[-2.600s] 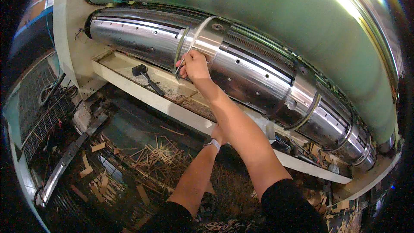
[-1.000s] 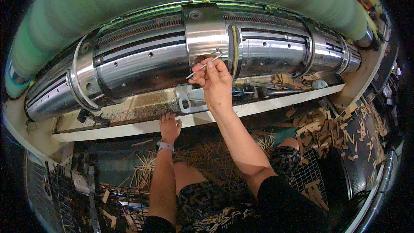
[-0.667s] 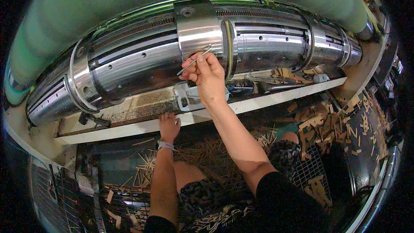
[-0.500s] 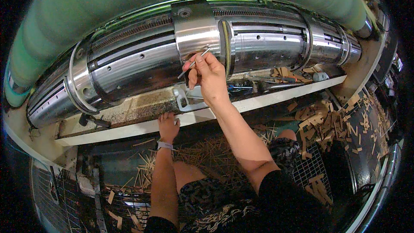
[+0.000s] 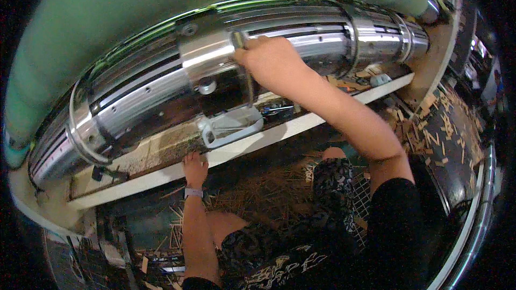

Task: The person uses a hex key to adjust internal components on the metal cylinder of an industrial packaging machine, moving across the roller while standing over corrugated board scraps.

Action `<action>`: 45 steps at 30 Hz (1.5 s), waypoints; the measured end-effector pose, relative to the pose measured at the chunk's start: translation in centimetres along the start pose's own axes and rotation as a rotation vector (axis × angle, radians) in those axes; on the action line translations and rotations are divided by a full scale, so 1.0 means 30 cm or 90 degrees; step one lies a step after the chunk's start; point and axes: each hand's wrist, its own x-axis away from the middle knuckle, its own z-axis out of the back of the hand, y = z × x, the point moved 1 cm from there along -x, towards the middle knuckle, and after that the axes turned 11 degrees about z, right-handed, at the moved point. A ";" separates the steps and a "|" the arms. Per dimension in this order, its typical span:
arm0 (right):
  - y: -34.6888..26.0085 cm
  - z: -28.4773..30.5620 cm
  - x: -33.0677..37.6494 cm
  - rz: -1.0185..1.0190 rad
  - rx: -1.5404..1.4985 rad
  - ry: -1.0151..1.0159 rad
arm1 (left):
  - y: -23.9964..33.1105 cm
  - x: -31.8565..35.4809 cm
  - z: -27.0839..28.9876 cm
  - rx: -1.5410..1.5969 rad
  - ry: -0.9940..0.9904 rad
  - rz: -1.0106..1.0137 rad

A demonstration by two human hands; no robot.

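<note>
A long polished steel cylinder (image 5: 148,94) spans the view, with a wide steel collar (image 5: 201,48) clamped round it. At the right edge of that collar, by a narrow ring groove, my right hand (image 5: 271,64) is closed, its fingers curled against the metal. The back of the hand hides what they hold. My left hand (image 5: 195,167) lies on the white beam (image 5: 156,179), fingers draped over its upper edge and holding nothing. Just beyond it a white plastic tray (image 5: 236,133) sits on the ledge beneath the collar, with slim metal items inside.
A large green roller (image 5: 161,0) runs behind the cylinder. Small tools (image 5: 277,110) and a dark clamp-like piece (image 5: 110,173) lie on the ledge. Cardboard scraps (image 5: 424,134) litter the floor at the right, and thin strips are scattered below the beam.
My right hand, which held a slim metal rod below the collar, has moved up to the collar's right edge; the rod is out of sight. The view has shifted. My left hand stays on the beam.
</note>
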 end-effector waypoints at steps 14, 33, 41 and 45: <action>0.549 -0.085 0.732 -0.630 -0.546 0.579 | -0.014 -0.036 -0.016 -0.088 0.007 -0.007; 0.669 -0.226 0.841 -0.480 -0.123 0.304 | 0.076 -0.038 -0.005 -0.089 -0.032 0.078; 0.916 -0.088 0.923 -0.114 0.295 0.070 | 0.090 -0.035 -0.017 -0.038 -0.018 0.063; 0.975 0.050 0.791 0.084 0.330 0.072 | 0.025 -0.023 -0.053 -0.089 0.057 0.058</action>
